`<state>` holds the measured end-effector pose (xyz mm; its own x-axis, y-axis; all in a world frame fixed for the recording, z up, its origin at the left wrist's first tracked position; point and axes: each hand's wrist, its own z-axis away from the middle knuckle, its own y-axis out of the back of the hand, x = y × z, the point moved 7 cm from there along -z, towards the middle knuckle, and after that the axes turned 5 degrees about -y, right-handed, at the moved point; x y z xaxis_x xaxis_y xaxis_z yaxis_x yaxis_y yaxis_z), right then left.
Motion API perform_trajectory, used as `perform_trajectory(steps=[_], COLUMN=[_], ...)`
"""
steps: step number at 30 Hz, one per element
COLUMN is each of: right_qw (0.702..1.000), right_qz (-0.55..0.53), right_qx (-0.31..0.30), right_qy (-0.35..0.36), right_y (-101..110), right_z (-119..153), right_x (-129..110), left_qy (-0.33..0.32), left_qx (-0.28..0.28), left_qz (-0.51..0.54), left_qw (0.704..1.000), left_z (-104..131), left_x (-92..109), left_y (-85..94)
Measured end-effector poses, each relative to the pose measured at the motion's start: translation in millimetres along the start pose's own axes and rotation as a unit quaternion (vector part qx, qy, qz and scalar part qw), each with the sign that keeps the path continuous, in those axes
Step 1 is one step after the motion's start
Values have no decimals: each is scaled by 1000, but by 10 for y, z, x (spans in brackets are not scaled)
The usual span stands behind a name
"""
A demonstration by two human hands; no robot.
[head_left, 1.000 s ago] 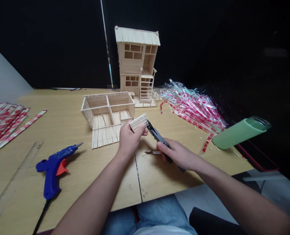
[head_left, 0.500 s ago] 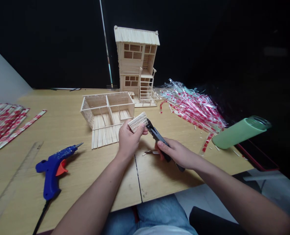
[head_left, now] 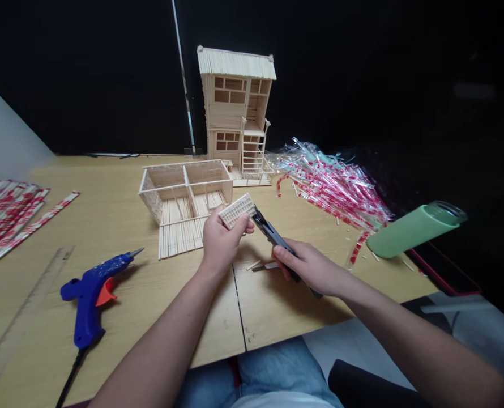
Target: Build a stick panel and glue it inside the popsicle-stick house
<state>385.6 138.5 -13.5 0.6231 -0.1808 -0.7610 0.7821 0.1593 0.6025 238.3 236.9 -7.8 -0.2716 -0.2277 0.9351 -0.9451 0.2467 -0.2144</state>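
Observation:
My left hand (head_left: 224, 241) pinches a small panel of pale wooden sticks (head_left: 237, 211), its ribbed face turned up. In my right hand (head_left: 309, 265) is a black pair of pliers or cutters (head_left: 273, 235), fingers wrapped round the handles. The tool's jaws meet the panel's right edge; whether they bite on it I cannot tell. On the table under the right hand lies a thin blade-like tool (head_left: 264, 267), partly hidden. Just behind the left hand stands an open-topped stick-built room model (head_left: 179, 226) with two compartments.
A two-storey stick house (head_left: 230, 113) stands at the back. Wrappers (head_left: 337, 181) are heaped to its right, near a green bottle (head_left: 413, 229) and a phone (head_left: 447, 269). At left are a blue glue gun (head_left: 93, 297), a clear ruler (head_left: 26, 309) and wrapped chopsticks (head_left: 9, 218).
Both hands keep their hold, with the panel and the tool almost where they were. The whole view has shifted very slightly.

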Motion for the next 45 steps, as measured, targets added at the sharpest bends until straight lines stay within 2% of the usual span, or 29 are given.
perform_trajectory(steps=[16, 29, 38, 45], right_qw=[1000, 999, 996, 995], right_qz=[28, 48, 83, 89], right_qx=[14, 18, 41, 34], right_qy=[0, 4, -1, 3], right_y=[30, 14, 21, 30], right_z=[4, 1, -2, 5], right_x=[-32, -45, -70, -96], left_qy=[-43, -27, -44, -47], left_qx=[-7, -2, -6, 1], left_qz=[-51, -23, -34, -45], left_qw=[998, 999, 998, 998], left_z=[21, 18, 23, 38], left_x=[61, 6, 28, 19], left_y=[1, -10, -13, -8])
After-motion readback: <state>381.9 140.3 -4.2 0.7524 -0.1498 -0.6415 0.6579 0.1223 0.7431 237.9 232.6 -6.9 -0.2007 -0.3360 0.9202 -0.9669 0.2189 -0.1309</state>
